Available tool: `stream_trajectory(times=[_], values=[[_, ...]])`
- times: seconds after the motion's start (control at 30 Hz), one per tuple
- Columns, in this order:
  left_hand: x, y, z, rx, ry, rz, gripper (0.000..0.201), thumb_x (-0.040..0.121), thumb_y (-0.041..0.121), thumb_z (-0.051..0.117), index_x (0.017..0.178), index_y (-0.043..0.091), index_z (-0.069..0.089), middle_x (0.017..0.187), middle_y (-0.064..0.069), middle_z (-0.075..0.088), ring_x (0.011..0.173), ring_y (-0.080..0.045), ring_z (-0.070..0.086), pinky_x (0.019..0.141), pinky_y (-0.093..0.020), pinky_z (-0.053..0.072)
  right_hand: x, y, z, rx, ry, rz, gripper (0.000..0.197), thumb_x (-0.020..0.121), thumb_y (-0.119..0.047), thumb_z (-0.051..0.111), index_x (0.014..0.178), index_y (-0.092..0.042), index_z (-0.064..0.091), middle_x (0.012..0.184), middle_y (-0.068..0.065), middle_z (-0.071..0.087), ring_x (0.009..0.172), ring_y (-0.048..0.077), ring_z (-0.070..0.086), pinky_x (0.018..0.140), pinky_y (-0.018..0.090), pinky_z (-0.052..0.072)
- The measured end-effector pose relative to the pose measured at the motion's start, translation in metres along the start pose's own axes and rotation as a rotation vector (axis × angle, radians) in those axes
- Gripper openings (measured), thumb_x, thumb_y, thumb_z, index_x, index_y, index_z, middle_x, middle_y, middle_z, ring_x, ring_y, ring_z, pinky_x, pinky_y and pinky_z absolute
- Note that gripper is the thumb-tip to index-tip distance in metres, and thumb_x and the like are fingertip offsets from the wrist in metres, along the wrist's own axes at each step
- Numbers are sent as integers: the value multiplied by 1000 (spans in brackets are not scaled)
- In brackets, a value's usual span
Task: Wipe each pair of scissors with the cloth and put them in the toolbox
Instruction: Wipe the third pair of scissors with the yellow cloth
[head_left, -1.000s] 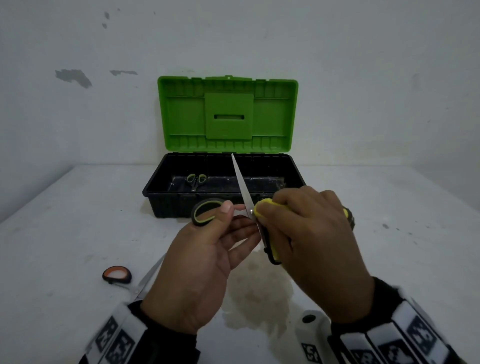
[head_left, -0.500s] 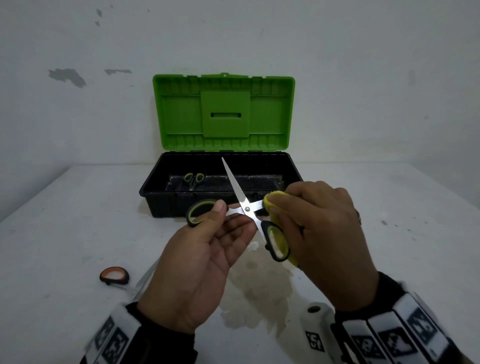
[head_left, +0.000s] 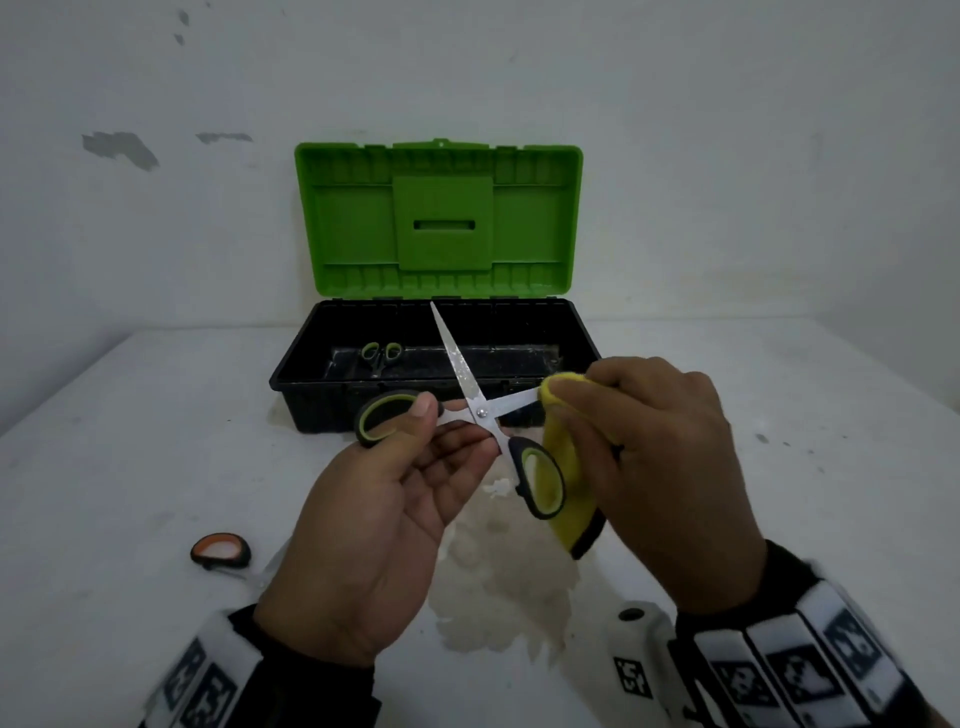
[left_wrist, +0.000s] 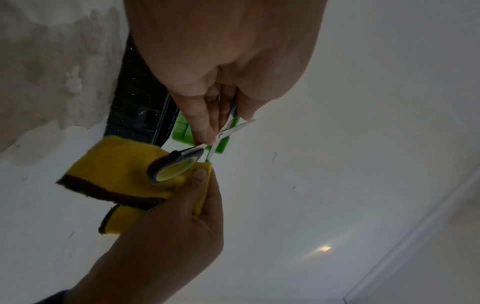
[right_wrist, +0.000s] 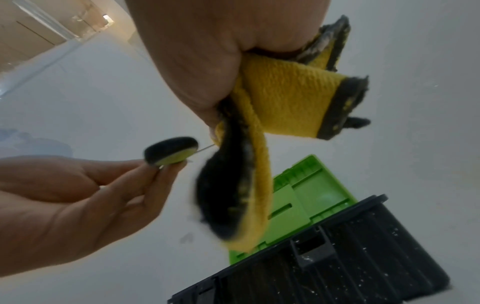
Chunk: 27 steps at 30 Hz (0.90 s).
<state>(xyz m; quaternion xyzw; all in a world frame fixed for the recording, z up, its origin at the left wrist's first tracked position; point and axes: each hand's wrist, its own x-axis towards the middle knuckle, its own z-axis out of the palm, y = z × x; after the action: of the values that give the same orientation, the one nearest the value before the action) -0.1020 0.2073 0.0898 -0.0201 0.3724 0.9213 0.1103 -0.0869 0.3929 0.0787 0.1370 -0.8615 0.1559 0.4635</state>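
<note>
I hold green-and-black scissors (head_left: 480, 413) spread wide open above the table in front of the toolbox (head_left: 306, 387). My left hand (head_left: 415, 431) pinches one handle loop (head_left: 384, 423) between thumb and fingers. My right hand (head_left: 623, 415) grips a yellow cloth (head_left: 563, 452) with a dark edge, folded over the tip of the right-pointing blade. The other blade (head_left: 452, 353) points up and away. In the left wrist view the free handle loop (left_wrist: 174, 168) lies against the cloth (left_wrist: 116, 170). A smaller green-handled pair (head_left: 382, 356) lies inside the box.
The toolbox's green lid (head_left: 439, 208) stands open against the wall. An orange-handled pair of scissors (head_left: 221, 551) lies on the white table at the left, partly hidden by my left wrist. A worn, stained patch (head_left: 498, 582) marks the table beneath my hands.
The cloth has slid outward from near the pivot to the tip of the right-pointing blade. The blades now stand wider apart, and my right hand has moved right.
</note>
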Motion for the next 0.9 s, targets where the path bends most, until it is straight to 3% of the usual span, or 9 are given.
stream_trajectory(times=[0.23,0.43,0.6,0.67,0.73,0.8,0.9], values=[[7,-1,-2,-27,-12,9,23,83,20,60,88,-2,67,80,-18,70,75,-22,73,71,-32,62,-3,-10,7,12,-4,-4,16,89,-20,67,101,-15,77,93,4,69,81,26,62,70,41,43],[10,4,-6,-11,20,31,21,80,20,62,87,1,67,82,-17,70,76,-20,72,71,-31,62,10,27,10,38,10,105,17,92,-25,63,97,-19,77,85,2,67,74,25,61,67,44,48],[16,14,-6,7,67,109,13,83,19,61,83,6,66,79,-14,71,72,-18,72,71,-32,62,18,27,0,129,-27,215,20,91,-30,62,105,-25,75,92,-10,65,83,-1,53,76,12,40],[16,14,-6,29,55,122,17,89,18,58,82,6,68,80,-15,71,74,-20,73,72,-32,62,20,14,2,204,-42,178,20,92,-30,62,107,-25,74,94,-16,62,86,-1,55,79,18,45],[14,13,-5,63,35,123,26,87,21,59,97,-1,67,93,-21,70,89,-28,72,73,-31,61,22,-1,7,274,-51,135,18,93,-28,62,104,-24,75,93,-17,64,87,0,59,77,22,48],[13,10,-5,90,26,134,42,81,25,60,110,-6,63,101,-26,66,101,-35,68,74,-30,60,22,-10,14,343,-52,133,15,93,-25,63,99,-21,77,91,-14,68,86,1,61,76,20,49],[11,8,-7,81,0,161,42,79,25,60,107,-5,63,98,-25,67,91,-29,70,73,-29,60,20,-15,20,351,-21,177,11,90,-23,69,96,-21,77,89,-13,70,86,0,63,78,20,50]])
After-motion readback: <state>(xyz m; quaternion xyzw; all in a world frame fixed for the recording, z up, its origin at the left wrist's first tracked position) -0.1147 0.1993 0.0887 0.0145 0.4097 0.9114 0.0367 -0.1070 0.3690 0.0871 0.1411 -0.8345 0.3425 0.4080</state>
